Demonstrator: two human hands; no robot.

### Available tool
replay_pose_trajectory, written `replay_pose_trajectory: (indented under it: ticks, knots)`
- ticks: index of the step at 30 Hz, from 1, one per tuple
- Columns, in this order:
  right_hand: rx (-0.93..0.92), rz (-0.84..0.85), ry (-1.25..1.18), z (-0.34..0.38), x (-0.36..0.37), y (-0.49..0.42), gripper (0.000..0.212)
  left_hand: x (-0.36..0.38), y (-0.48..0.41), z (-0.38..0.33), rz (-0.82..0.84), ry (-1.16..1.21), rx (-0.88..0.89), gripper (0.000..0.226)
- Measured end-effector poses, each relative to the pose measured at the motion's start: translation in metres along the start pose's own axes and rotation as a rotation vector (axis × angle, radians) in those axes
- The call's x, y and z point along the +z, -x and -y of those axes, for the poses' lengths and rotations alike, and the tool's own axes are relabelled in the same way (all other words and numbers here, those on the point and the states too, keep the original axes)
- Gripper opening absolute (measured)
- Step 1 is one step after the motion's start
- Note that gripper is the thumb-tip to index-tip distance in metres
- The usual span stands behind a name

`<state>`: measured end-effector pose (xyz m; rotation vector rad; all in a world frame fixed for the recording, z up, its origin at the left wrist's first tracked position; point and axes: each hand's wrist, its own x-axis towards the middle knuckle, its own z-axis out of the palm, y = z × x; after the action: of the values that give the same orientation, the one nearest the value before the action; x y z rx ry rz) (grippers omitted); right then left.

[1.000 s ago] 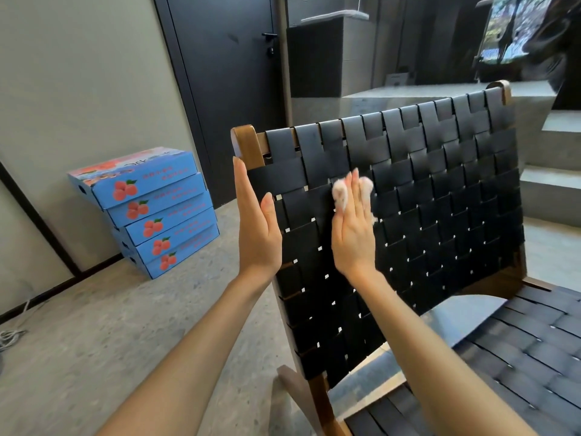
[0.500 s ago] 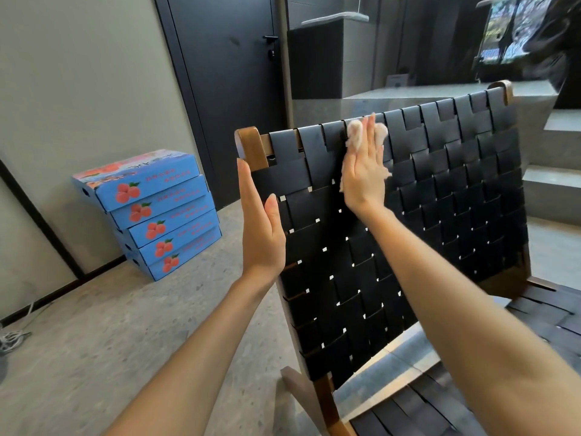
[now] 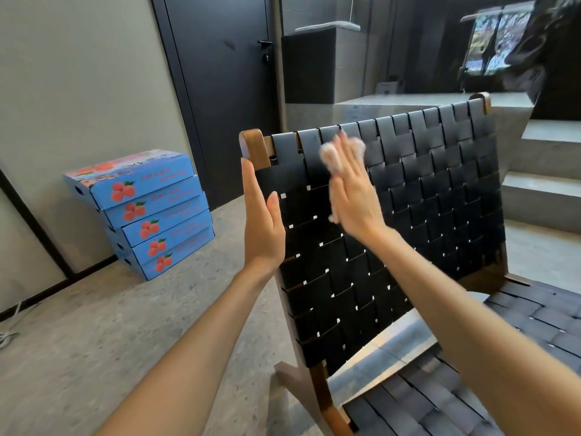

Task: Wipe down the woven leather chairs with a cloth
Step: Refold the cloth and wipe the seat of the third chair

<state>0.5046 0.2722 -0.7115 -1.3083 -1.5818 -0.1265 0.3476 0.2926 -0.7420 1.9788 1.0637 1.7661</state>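
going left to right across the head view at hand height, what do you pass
stack of blue fruit boxes → left hand → right hand pressing the cloth → concrete steps

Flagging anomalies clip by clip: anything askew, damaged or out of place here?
Only the stack of blue fruit boxes by the wall: its five boxes sit staggered, each offset from the one below. The woven chair back shows no damage where the right hand presses the cloth.

Red lettering runs across the stacked blue fruit boxes (image 3: pixel 147 212) at the left of the frame, but it is too small to read.
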Motion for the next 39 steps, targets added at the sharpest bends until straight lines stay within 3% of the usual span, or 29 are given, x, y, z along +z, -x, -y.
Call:
replay_pose_trajectory:
  ticks: [3,6,9,11,13,14,18,21,23,26,27,32,34,37,39]
  knots:
    - [-0.070,0.066,0.105,0.033,0.024,-0.057,0.050,-0.002,0.000,0.000,0.036,0.036,-0.008,0.058]
    - [-0.065,-0.014,0.101,0.041,0.050,-0.063,0.050,-0.004,-0.001,0.002,0.047,0.066,-0.007,0.058]
    - [-0.203,-0.037,0.235,0.015,0.046,-0.057,0.049,-0.003,-0.002,0.006,0.035,0.050,0.017,0.059]
    - [-0.039,-0.115,0.248,-0.013,0.032,-0.063,0.055,-0.001,-0.003,0.006,0.035,0.035,0.013,0.059]
    - [0.184,-0.155,0.109,-0.026,0.025,-0.062,0.059,0.000,-0.002,0.006,0.015,0.029,0.015,0.058]
    - [0.195,-0.154,0.065,-0.021,0.029,-0.058,0.059,0.000,-0.002,0.007,0.007,0.028,0.023,0.057]
    - [-0.143,-0.094,0.049,0.023,0.058,-0.026,0.050,0.002,-0.001,0.009,-0.022,0.024,0.054,0.057]
    - [-0.308,-0.025,0.163,0.008,0.049,-0.021,0.053,0.001,-0.002,0.008,-0.009,0.012,0.054,0.057]
    - [-0.225,-0.084,0.210,-0.014,0.035,-0.031,0.059,0.000,-0.002,0.006,0.011,0.018,0.039,0.057]
    - [0.133,-0.192,0.099,-0.013,0.036,-0.040,0.062,-0.001,-0.001,0.005,0.006,0.011,0.026,0.055]
    - [0.140,-0.192,0.085,0.000,0.043,-0.035,0.063,-0.001,-0.001,0.004,0.004,0.006,0.029,0.055]
    - [-0.317,-0.038,0.156,0.003,0.057,0.024,0.062,-0.005,0.003,0.000,0.028,0.005,-0.019,0.058]
    - [-0.203,-0.026,0.171,-0.028,0.044,0.031,0.068,-0.012,0.012,-0.001,0.091,0.018,-0.062,0.060]
    - [0.221,-0.173,0.065,-0.044,0.038,0.036,0.076,-0.017,0.034,-0.003,0.181,0.034,-0.162,0.065]
    - [0.245,-0.148,-0.026,-0.015,0.047,0.049,0.070,-0.016,0.043,-0.006,0.197,0.030,-0.195,0.067]
